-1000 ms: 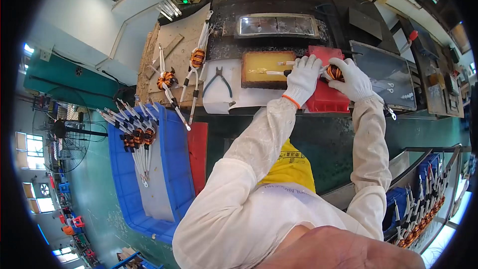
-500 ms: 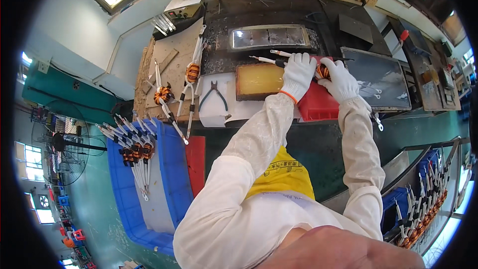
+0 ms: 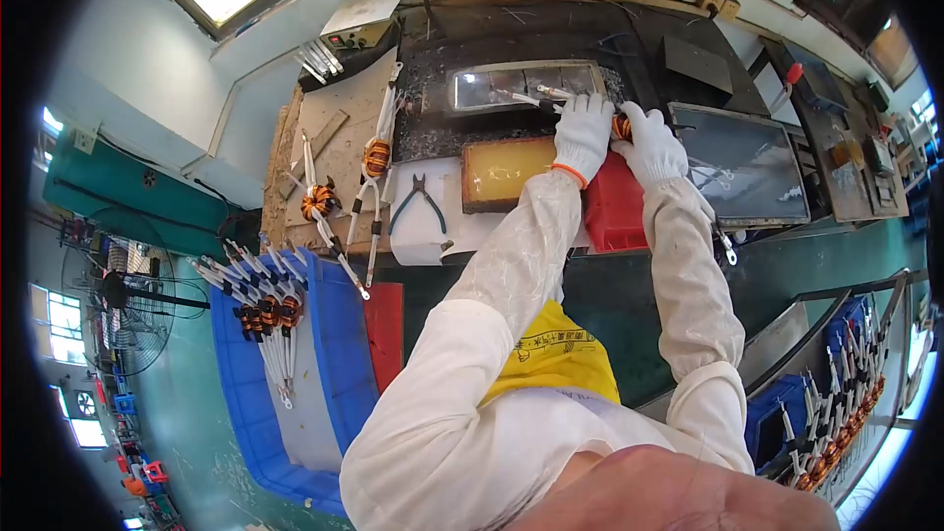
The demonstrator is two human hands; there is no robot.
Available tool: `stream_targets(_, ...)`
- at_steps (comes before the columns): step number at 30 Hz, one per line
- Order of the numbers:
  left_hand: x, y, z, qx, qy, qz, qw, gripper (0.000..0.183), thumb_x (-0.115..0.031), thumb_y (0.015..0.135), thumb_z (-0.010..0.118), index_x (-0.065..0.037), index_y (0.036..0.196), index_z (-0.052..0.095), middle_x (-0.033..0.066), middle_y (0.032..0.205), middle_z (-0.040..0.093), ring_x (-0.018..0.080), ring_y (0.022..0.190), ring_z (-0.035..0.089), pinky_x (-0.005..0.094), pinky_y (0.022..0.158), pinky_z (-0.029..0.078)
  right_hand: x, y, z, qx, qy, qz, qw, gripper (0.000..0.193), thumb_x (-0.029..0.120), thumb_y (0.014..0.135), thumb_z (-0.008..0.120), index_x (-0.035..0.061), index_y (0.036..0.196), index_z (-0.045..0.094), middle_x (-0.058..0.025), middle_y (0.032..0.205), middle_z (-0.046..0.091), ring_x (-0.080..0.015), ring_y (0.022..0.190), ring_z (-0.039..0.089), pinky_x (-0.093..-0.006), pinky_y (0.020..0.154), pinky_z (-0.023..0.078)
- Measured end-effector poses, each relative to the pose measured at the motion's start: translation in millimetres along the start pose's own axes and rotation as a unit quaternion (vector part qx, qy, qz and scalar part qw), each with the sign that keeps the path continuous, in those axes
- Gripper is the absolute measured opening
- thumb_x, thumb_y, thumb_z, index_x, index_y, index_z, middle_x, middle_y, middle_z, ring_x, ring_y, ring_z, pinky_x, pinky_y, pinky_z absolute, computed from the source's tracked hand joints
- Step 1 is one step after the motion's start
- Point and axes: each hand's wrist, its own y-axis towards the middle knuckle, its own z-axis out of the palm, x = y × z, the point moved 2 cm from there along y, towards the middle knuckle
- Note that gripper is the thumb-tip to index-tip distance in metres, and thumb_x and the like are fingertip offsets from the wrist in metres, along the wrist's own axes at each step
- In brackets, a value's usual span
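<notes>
Both my gloved hands hold one copper-wound coil with white-sleeved leads. My left hand is closed around the leads on the coil's left side. My right hand grips the coil's other side, and leads with a metal lug hang below its wrist. The far lead ends reach left over a rectangular bath with a shiny grey surface; whether they touch the surface I cannot tell. Just below my hands stands a red box, partly hidden. Left of it sits a tray of yellow, amber-like material.
Cutting pliers lie on white paper. Two more coils rest on the board at left. A blue crate holds several coils. A dark-surfaced tray is at right, and a rack of coils stands lower right.
My hands have moved slightly up and left with the coil. The lead ends have shifted from the bath's near edge to over its surface.
</notes>
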Motion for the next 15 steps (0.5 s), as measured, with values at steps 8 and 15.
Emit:
stream_targets(8,12,9,13,-0.007,-0.019,0.01,1.0,0.023,-0.014,0.083,0.057,-0.011,0.105,0.06,0.0086,0.106,0.06,0.0278,0.106,0.058,0.0389,0.098,0.044,8,12,7,-0.017,-0.018,0.027,0.999,0.055,0.029,0.084,0.075,0.024,0.132,0.049,-0.0162,0.114,0.058,-0.0386,0.103,0.065,-0.0498,0.083,0.054)
stream_targets(15,10,9,12,0.015,-0.052,-0.005,0.999,0.022,-0.014,0.084,0.054,-0.012,0.106,0.06,0.0077,0.107,0.06,0.0271,0.108,0.058,0.0385,0.099,0.043,7,12,8,-0.022,-0.023,0.029,0.999,0.055,0.03,0.084,0.075,0.0241,0.132,0.048,-0.0159,0.113,0.057,-0.0382,0.103,0.065,-0.0504,0.083,0.054)
